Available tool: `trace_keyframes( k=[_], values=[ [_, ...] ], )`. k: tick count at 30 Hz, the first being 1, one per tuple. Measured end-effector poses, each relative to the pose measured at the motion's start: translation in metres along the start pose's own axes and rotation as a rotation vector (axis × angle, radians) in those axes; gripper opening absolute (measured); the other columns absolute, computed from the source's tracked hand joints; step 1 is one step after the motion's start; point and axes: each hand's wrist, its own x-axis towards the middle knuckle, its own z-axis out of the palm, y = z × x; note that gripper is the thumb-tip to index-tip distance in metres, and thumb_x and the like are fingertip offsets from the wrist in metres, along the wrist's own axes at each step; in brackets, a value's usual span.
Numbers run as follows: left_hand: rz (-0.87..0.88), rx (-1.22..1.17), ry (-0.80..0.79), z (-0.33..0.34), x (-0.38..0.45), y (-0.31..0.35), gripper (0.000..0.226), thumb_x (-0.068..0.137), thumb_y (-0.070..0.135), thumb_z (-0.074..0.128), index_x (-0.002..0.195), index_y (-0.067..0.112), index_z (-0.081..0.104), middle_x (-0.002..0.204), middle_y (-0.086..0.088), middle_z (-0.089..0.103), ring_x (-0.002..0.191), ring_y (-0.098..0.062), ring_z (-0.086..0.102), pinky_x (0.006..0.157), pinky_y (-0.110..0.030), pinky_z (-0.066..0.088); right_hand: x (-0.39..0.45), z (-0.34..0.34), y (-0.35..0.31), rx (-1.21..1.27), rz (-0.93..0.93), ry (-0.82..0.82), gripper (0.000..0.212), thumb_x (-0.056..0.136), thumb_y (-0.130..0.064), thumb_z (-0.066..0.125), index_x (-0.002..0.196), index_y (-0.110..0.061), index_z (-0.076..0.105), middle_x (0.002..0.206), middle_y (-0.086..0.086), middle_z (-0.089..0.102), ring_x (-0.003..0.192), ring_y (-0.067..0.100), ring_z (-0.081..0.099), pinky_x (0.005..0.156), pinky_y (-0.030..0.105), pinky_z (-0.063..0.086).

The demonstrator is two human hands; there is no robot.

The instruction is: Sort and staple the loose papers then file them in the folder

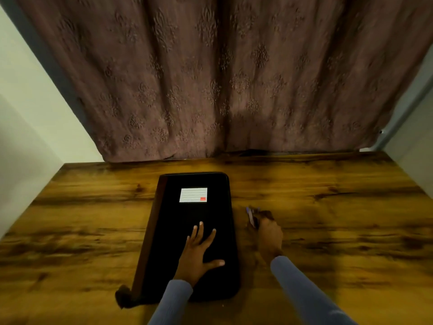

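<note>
A closed black folder with a white lined label lies lengthwise in the middle of the wooden table. My left hand rests flat on its cover, fingers spread and straight. To the right of the folder, my right hand grips a small blurred object with a purple-blue edge, which looks like a stapler. No loose papers show; any inside the folder are hidden.
A brown patterned curtain hangs behind the table's far edge. Pale walls close in on both sides. A dark strap or tie trails from the folder's near left corner.
</note>
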Motion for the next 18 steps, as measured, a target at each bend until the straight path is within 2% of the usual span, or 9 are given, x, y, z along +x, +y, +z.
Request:
trace_keyframes(
  k=[3, 6, 10, 12, 15, 17, 18],
  values=[
    [0.004, 0.007, -0.002, -0.001, 0.001, 0.000, 0.132, 0.034, 0.102, 0.002, 0.147, 0.033, 0.002, 0.156, -0.006, -0.018, 0.133, -0.016, -0.028, 0.115, -0.040, -0.007, 0.000, 0.002, -0.003, 0.014, 0.034, 0.009, 0.035, 0.088, -0.036, 0.059, 0.115, -0.014, 0.060, 0.106, 0.009, 0.066, 0.092, 0.028, 0.066, 0.076, 0.034, 0.052],
    [0.000, 0.016, -0.007, -0.001, 0.000, -0.001, 0.131, 0.034, 0.102, 0.002, 0.147, 0.034, 0.002, 0.156, -0.005, -0.020, 0.132, -0.017, -0.029, 0.115, -0.039, -0.008, 0.000, 0.002, -0.004, 0.008, 0.044, -0.011, 0.038, 0.088, -0.037, 0.058, 0.119, -0.016, 0.057, 0.114, 0.009, 0.063, 0.095, 0.029, 0.065, 0.081, 0.038, 0.054],
    [-0.009, 0.026, -0.018, -0.001, -0.001, 0.001, 0.133, 0.032, 0.102, -0.002, 0.147, 0.034, 0.000, 0.155, -0.005, -0.022, 0.132, -0.016, -0.030, 0.115, -0.038, -0.009, -0.002, 0.001, -0.008, -0.033, 0.037, 0.007, 0.051, 0.088, -0.040, 0.057, 0.133, -0.021, 0.041, 0.122, 0.006, 0.057, 0.097, 0.030, 0.064, 0.077, 0.039, 0.053],
    [-0.014, 0.043, -0.010, -0.002, -0.002, 0.002, 0.136, 0.031, 0.101, -0.005, 0.148, 0.033, -0.001, 0.155, -0.005, -0.022, 0.131, -0.016, -0.030, 0.115, -0.039, -0.008, -0.003, 0.003, -0.007, -0.012, 0.050, 0.044, 0.058, 0.086, -0.042, 0.059, 0.133, -0.018, 0.034, 0.118, 0.008, 0.059, 0.095, 0.031, 0.065, 0.074, 0.040, 0.054],
    [-0.021, 0.101, -0.001, -0.005, -0.004, 0.006, 0.136, 0.029, 0.100, -0.010, 0.148, 0.034, -0.002, 0.155, -0.005, -0.022, 0.133, -0.018, -0.029, 0.115, -0.037, -0.008, -0.004, 0.007, -0.005, 0.041, 0.054, 0.071, 0.061, 0.083, -0.051, 0.058, 0.127, -0.016, 0.034, 0.112, 0.009, 0.062, 0.091, 0.030, 0.066, 0.071, 0.039, 0.055],
    [-0.031, 0.109, -0.012, -0.006, -0.006, 0.010, 0.134, 0.032, 0.099, -0.006, 0.148, 0.033, 0.000, 0.156, -0.005, -0.020, 0.140, -0.021, -0.024, 0.116, -0.038, -0.006, -0.008, 0.005, -0.002, 0.047, 0.053, 0.076, 0.063, 0.084, -0.056, 0.053, 0.128, -0.014, 0.034, 0.114, 0.010, 0.061, 0.092, 0.030, 0.066, 0.070, 0.038, 0.054],
    [-0.038, 0.114, -0.018, -0.009, -0.007, 0.012, 0.128, 0.040, 0.099, 0.003, 0.149, 0.032, 0.002, 0.157, -0.006, -0.018, 0.143, -0.023, -0.020, 0.117, -0.038, -0.005, -0.010, 0.003, 0.000, 0.013, 0.061, 0.080, 0.062, 0.086, -0.055, 0.049, 0.130, -0.013, 0.033, 0.117, 0.011, 0.060, 0.094, 0.030, 0.065, 0.070, 0.038, 0.053]
  ],
)
